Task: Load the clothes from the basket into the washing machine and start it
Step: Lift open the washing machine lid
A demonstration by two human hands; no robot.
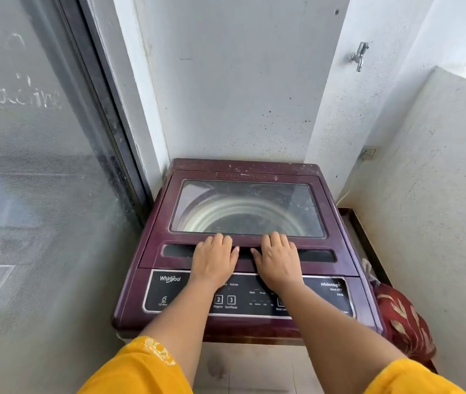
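the lid (332,243) of the washing machine (129,297) is shut. both hands are set side by side on its front rail, seemingly so that it can be raised evenly. the left hand (214,258) and right hand (278,258) are laid with fingers over the rail toward the glass and thumbs tucked into the handle recess (317,255), so the rail is grasped, not merely touched. the control panel (254,297) lies under the wrists. a red patterned cloth (399,317) is seen low to the right of the right hand, beside the machine. no basket can be made out.
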